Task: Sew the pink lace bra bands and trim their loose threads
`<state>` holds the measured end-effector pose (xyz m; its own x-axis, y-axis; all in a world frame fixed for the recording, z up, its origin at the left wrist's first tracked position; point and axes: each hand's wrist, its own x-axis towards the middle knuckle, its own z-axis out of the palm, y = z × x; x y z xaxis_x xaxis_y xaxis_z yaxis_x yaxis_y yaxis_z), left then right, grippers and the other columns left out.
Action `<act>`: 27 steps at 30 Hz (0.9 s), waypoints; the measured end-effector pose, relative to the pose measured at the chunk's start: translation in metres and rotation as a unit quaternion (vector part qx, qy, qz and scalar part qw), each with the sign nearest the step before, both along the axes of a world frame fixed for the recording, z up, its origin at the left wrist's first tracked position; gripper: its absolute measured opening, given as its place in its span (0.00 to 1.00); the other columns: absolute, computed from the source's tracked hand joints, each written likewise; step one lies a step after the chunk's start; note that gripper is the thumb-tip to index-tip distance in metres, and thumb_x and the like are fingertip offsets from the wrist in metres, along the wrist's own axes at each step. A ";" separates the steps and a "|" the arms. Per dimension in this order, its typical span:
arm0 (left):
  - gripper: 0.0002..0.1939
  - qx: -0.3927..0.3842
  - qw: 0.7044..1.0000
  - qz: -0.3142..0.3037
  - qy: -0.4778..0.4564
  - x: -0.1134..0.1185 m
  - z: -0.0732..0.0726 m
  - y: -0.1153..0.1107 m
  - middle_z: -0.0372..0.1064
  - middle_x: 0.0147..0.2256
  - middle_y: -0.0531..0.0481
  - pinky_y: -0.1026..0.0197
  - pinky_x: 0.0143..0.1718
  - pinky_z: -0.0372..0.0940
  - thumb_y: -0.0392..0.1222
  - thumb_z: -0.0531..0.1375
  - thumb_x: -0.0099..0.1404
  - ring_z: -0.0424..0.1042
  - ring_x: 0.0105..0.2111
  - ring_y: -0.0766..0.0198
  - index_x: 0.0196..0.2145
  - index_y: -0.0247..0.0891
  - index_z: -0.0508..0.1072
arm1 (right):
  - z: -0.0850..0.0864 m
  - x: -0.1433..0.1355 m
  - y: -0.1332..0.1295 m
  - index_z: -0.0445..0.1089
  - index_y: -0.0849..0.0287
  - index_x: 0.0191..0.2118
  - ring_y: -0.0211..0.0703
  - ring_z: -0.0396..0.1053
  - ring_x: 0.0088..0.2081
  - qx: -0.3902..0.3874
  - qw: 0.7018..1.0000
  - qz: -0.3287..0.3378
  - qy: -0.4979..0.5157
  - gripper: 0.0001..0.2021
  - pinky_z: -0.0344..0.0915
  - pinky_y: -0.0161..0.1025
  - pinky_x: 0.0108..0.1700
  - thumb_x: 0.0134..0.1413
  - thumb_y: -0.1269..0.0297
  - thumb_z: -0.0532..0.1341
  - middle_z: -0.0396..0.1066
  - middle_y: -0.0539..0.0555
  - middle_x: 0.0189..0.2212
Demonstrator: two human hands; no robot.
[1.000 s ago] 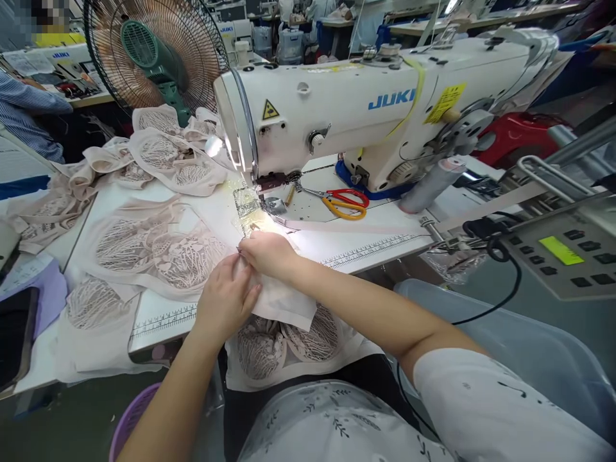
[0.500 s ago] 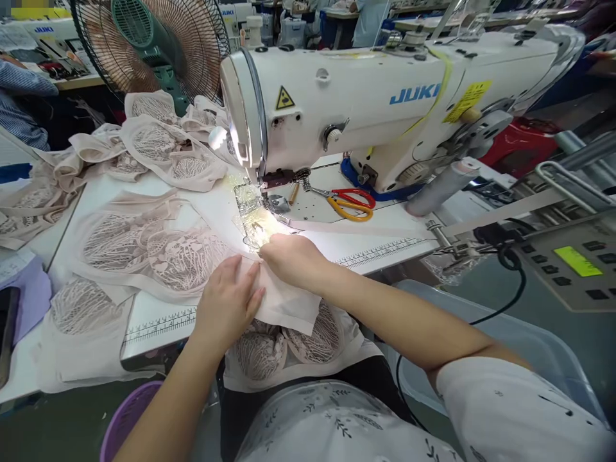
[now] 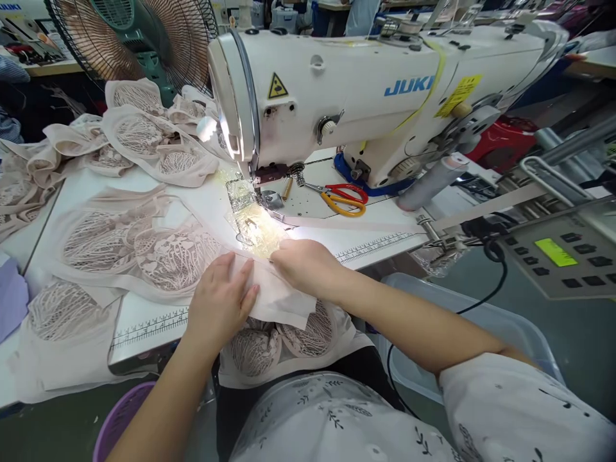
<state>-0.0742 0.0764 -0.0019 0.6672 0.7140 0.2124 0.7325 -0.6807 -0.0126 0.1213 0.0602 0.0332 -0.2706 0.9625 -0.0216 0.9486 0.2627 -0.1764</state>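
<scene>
My left hand (image 3: pixel 224 298) lies with its fingers apart on the pale pink fabric (image 3: pixel 283 301) at the table's front edge. My right hand (image 3: pixel 305 266) is closed in a pinch on the same fabric's upper edge, just below the lit metal guide plate (image 3: pixel 240 196). Left of my hands, a lace bra piece (image 3: pixel 178 256) is spread on the table and reaches the fabric under my fingers. Above them stands the white sewing machine (image 3: pixel 308 96), its needle area lit. A pale elastic strip (image 3: pixel 356 223) runs from the right to the presser foot.
Red and orange scissors (image 3: pixel 344 199) lie under the machine arm. More lace pieces (image 3: pixel 139 135) are heaped at the back left before a fan (image 3: pixel 154 70). A control panel (image 3: pixel 563 256) and a thread cone (image 3: pixel 430 183) stand right; a clear bin (image 3: pixel 520 327) is below.
My right hand has moved slightly right and down from the machine's lit plate, still pinching the fabric. My left hand stays on the cloth. The whole view has shifted a little.
</scene>
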 end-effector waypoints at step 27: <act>0.23 0.035 0.996 -0.043 -0.065 0.021 -0.006 -0.017 0.59 0.54 0.27 0.43 0.49 0.64 0.47 0.53 0.65 0.62 0.53 0.41 0.53 0.29 0.66 | 0.001 0.026 -0.031 0.65 0.60 0.31 0.38 0.61 0.31 0.040 0.977 -0.088 0.189 0.07 0.51 0.34 0.30 0.57 0.67 0.54 0.65 0.52 0.28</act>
